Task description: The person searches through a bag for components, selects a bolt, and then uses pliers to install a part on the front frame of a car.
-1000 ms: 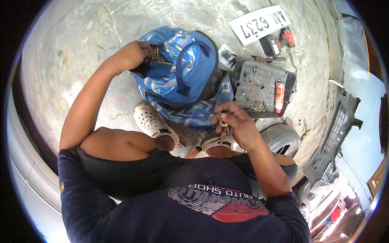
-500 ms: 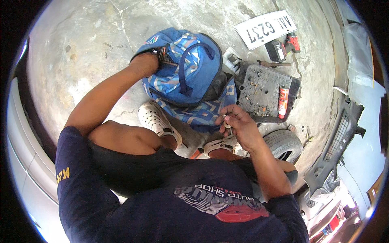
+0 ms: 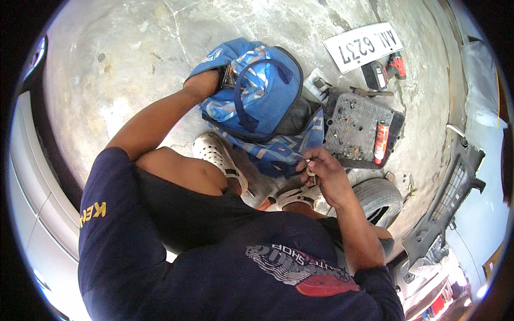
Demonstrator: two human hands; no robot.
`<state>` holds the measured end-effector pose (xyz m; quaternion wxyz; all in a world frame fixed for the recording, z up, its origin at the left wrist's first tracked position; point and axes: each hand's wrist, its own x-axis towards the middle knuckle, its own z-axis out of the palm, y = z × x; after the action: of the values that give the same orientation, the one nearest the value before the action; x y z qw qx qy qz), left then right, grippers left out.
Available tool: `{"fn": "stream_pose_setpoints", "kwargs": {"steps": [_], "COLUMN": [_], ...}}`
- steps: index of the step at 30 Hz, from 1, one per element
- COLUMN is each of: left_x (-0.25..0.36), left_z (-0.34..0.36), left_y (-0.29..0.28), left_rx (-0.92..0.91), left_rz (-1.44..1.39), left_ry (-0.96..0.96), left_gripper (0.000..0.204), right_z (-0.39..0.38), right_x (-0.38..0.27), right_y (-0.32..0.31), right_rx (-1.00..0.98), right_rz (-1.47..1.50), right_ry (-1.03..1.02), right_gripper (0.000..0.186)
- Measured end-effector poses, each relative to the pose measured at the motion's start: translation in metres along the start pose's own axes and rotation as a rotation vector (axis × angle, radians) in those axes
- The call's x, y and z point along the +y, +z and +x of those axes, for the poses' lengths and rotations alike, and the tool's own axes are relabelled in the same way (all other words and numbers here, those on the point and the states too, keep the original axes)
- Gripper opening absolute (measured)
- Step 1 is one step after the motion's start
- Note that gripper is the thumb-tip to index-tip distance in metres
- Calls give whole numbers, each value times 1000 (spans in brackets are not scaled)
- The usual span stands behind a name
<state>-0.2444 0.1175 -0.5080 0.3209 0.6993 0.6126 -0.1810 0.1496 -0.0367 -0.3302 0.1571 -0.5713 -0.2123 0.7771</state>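
My left hand [image 3: 203, 83] reaches into the open pocket of a blue patterned bag [image 3: 281, 91] on the concrete floor; its fingers are hidden among dark items inside. My right hand [image 3: 326, 174] pinches a small metal part with a round ring [image 3: 310, 173] just off the bag's lower right. Beside that hand lies a dark, dirty plastic tray [image 3: 356, 136] with a red-and-white tube [image 3: 381, 141] on it. An orange-handled tool [image 3: 266, 203] lies by my feet, below the bag.
A white plate [image 3: 361, 47] lies by a red-and-black drill [image 3: 396, 66] at upper right. A metal tool [image 3: 369, 92] is above the tray. A tire [image 3: 377, 190] stands by my right leg. Black plastic trim [image 3: 444, 195] runs along the right, a silver car panel [image 3: 40, 182] along the left.
My left hand has sunk further into the bag's pocket, so its fingers are now out of sight. The surroundings sit slightly lower and further right in the picture. My right hand keeps its pinch.
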Motion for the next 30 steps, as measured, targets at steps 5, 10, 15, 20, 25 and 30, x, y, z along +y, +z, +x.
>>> {"fn": "stream_pose_setpoints", "kwargs": {"steps": [5,10,15,20,25,30], "left_x": [-19,3,-9,-9,-59,-16], "left_z": [10,-9,1,1,14,2], "left_y": [12,-15,-1,-2,42,6], "left_rx": [73,-80,-2,36,-7,69], "left_rz": [29,61,0,-12,141,206], "left_ry": [36,-87,-100,-98,-83,131], "left_gripper": [43,41,42,44,42,39], "right_z": [-4,-6,-12,-15,-11,-15], "right_x": [1,2,14,13,7,11], "right_y": [-3,-1,-4,-4,5,0], "right_rx": [16,11,3,18,-38,-21], "right_rz": [13,-4,42,37,-7,-24], "right_ry": [-32,-34,-35,-24,-39,-74], "right_gripper": [19,19,16,16,18,19]}}
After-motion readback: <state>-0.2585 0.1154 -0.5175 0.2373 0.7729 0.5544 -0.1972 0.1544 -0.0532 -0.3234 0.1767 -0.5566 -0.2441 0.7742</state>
